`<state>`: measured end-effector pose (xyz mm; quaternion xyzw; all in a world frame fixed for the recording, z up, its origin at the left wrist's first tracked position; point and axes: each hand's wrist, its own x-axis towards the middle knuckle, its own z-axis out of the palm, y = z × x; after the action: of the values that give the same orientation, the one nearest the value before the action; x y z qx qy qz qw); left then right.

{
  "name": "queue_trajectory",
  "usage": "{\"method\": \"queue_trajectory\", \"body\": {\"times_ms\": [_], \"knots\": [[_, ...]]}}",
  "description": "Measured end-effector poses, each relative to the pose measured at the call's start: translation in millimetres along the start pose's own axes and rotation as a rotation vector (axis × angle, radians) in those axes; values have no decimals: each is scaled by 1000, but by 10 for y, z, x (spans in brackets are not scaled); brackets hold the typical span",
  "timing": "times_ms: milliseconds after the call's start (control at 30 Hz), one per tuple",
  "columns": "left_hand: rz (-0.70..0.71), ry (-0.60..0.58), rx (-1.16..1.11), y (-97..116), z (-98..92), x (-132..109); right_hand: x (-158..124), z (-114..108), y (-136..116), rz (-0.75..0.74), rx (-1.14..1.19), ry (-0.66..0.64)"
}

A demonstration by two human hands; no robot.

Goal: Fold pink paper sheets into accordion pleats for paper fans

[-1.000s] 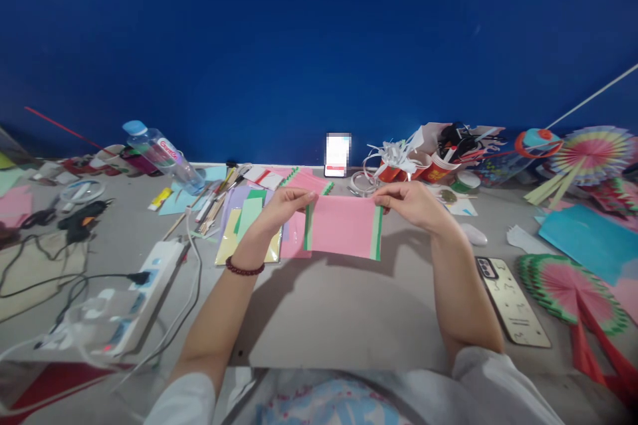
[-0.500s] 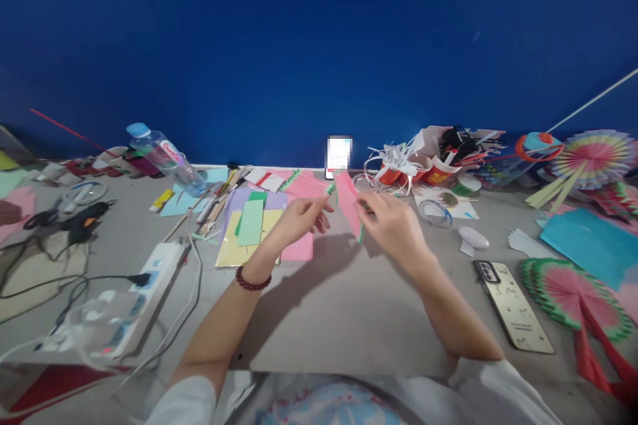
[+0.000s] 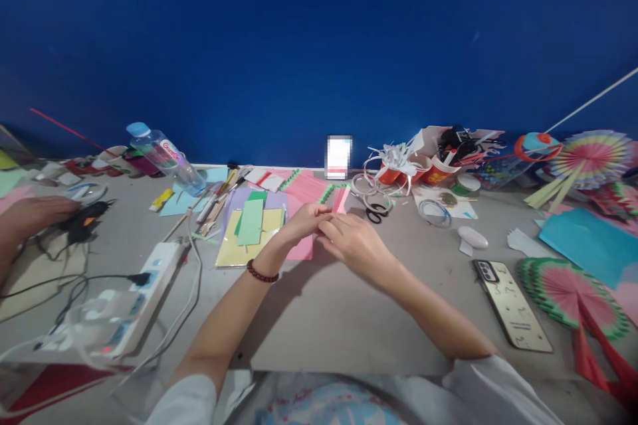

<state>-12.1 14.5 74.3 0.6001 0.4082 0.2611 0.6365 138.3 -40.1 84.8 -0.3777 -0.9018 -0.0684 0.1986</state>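
A pink paper sheet with green edge strips (image 3: 341, 199) is gathered narrow and stands up between my two hands over the grey table (image 3: 329, 319). My left hand (image 3: 304, 220), with a dark bead bracelet on the wrist, pinches its lower part. My right hand (image 3: 351, 242) is closed against the same spot from the right, fingers pressed on the paper. Most of the sheet is hidden behind my fingers. Just left of my hands lies a stack of coloured paper sheets (image 3: 252, 232), yellow, green, purple and pink.
Black scissors (image 3: 375, 214) lie just beyond my hands. A phone (image 3: 513, 305) and pink-green paper fans (image 3: 568, 292) lie at right, red cups (image 3: 433, 169) at the back. At left are a power strip (image 3: 124, 305) with cables, a water bottle (image 3: 164, 156), and another person's hand (image 3: 30, 216) by a glue gun.
The pink sheet, held flat and wide between both hands a second ago, is now gathered narrow with my hands brought together. Another person's hand has come in at the left edge.
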Motion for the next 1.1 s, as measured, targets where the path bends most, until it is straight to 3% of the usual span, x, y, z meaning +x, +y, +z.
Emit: {"method": "queue_trajectory", "body": {"times_ms": [100,200,300,500,600,933,1100], "knots": [[36,-16,85,0,-8,5,5,-43,104,40,110,22],[101,-3,212,44,-1,-43,1,-147,315,201,101,184],[161,-2,337,91,17,-121,-38,-276,569,297,166,212],[201,-25,525,97,31,-191,-163,-343,923,381,555,-196],[221,-38,517,91,8,-180,-174,-325,991,385,647,-316],[129,-134,525,155,-229,-190,-164,-341,1030,444,646,-379],[103,-101,459,78,-302,-128,-175,-318,1063,434,689,-396]]}}
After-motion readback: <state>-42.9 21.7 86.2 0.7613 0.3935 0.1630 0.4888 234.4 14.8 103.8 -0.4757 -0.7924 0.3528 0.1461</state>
